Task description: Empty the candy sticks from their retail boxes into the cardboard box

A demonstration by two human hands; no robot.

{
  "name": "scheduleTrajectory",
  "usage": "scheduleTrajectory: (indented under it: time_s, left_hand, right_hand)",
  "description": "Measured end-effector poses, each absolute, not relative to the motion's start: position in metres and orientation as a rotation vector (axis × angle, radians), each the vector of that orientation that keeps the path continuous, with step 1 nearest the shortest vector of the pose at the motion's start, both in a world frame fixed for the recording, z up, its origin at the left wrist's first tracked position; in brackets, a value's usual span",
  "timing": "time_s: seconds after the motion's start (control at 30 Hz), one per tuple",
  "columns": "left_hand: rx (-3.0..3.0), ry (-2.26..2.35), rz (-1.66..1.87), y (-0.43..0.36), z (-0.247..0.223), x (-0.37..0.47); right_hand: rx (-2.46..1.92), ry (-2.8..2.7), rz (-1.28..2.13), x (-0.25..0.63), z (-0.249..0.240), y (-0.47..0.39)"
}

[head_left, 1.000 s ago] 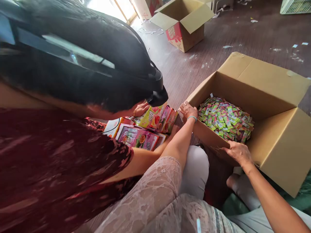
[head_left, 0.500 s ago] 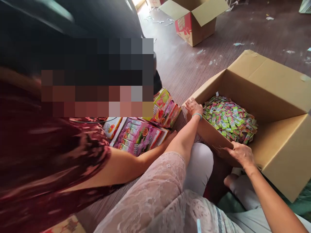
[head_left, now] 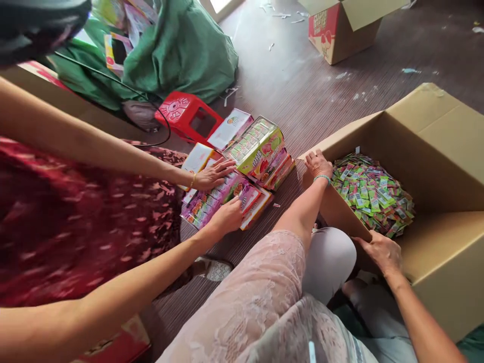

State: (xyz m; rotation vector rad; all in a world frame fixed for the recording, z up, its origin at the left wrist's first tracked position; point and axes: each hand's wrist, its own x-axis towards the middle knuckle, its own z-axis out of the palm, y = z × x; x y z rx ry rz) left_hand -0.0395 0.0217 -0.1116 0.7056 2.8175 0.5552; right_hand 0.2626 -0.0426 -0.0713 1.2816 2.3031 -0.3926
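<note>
The fingers of our left hand (head_left: 318, 164) lie close together, bent over the rim at one end of the near wall of one large carton (head_left: 434, 252); our right hand (head_left: 382, 252) clasps that same wall's top edge farther along, though we cannot see all of its fingertips; we see one teal bracelet (head_left: 323, 178) at our left wrist. The carton stands open on the floor (head_left: 287, 65); inside, toward its left side, we have one heap of sachets (head_left: 372, 196), too many to count. Past our left forearm, two hands of a co-worker rest on one purple box (head_left: 202, 204), with at least one more box under it; just beside it we count a stack of three boxes (head_left: 260, 156), yellow-green on top; one white-topped box (head_left: 231, 126) sits behind, near one red stool (head_left: 179, 113); farther off are one green cloth bundle (head_left: 185, 55) and one second carton (head_left: 338, 33).
</note>
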Motion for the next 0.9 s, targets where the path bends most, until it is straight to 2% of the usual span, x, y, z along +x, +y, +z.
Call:
scheduleTrajectory:
  time_s: [0.9]
  left_hand:
    - [0.689, 2.830, 0.462, 0.0234, -0.1088, -0.0413]
  right_hand:
    - [1.309, 2.307, -0.384, 0.2612, -0.0704, -0.0442]
